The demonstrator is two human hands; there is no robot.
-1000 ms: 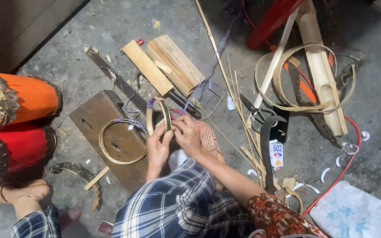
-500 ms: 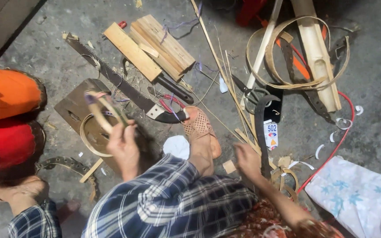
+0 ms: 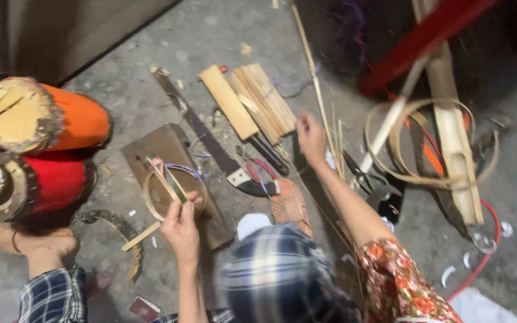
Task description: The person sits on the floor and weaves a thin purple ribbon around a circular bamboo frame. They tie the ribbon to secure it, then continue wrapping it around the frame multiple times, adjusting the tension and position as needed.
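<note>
Bamboo strips [image 3: 324, 128] stand just right of my right grip [image 3: 310, 135], long axis running away from me; fingers spread, touching. My left grip [image 3: 181, 222] pinches the bamboo hoop [image 3: 164, 186].

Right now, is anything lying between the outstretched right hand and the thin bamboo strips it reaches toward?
Nothing visible does. The right hand is already at the thin pale bamboo strips, beside the flat wooden slats. The left hand holds a coiled bamboo strip ring.

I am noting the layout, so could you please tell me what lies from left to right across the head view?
Orange drum → left hand holding a bamboo ring → long knife → wooden slats → right hand → coiled bamboo strips.
</note>
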